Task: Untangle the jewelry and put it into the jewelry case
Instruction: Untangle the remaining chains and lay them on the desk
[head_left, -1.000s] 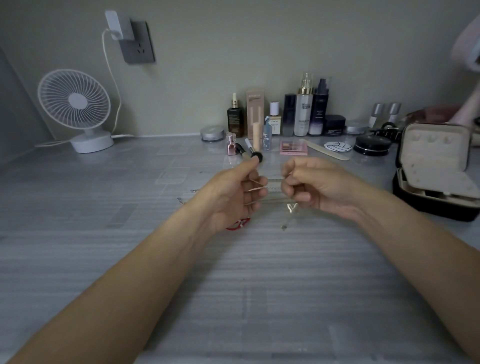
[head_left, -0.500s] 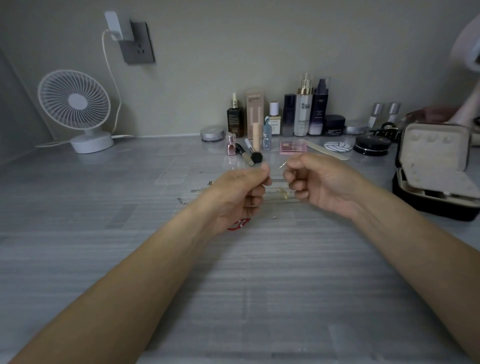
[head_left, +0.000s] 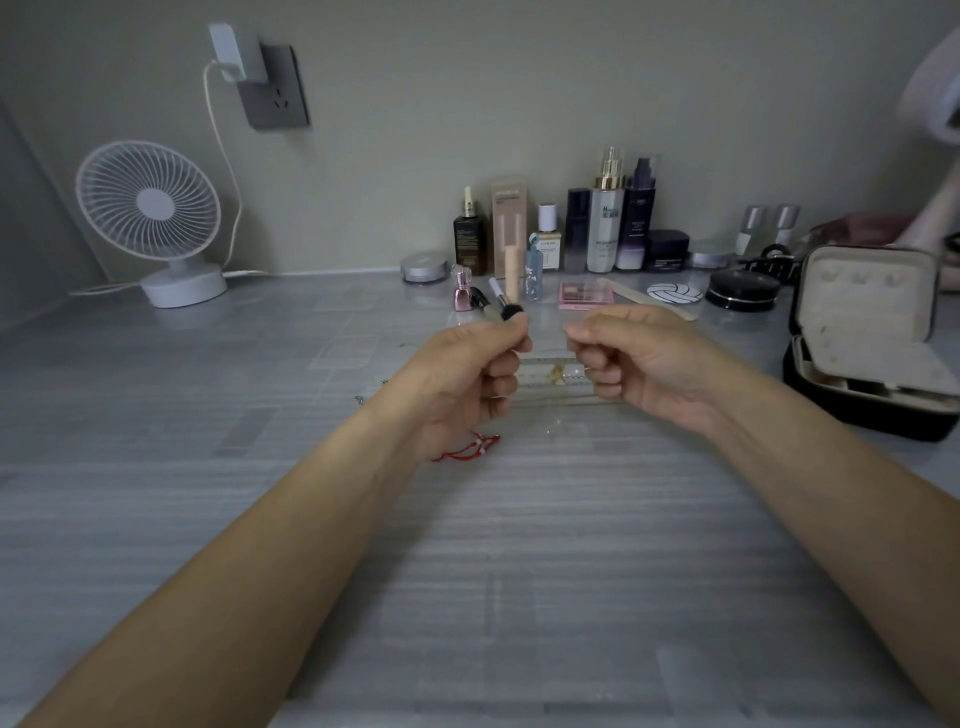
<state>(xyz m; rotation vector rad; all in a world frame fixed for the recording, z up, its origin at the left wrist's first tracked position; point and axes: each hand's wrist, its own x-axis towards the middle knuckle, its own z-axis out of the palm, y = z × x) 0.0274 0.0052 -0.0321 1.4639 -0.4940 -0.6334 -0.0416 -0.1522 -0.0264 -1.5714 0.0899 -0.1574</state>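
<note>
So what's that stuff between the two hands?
In the head view, thin chains with a tiny gold charm stretch between the left hand and right hand.

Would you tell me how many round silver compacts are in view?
2: one compact left of the bottles, another right of the dark jar; the case may hide more.
</note>
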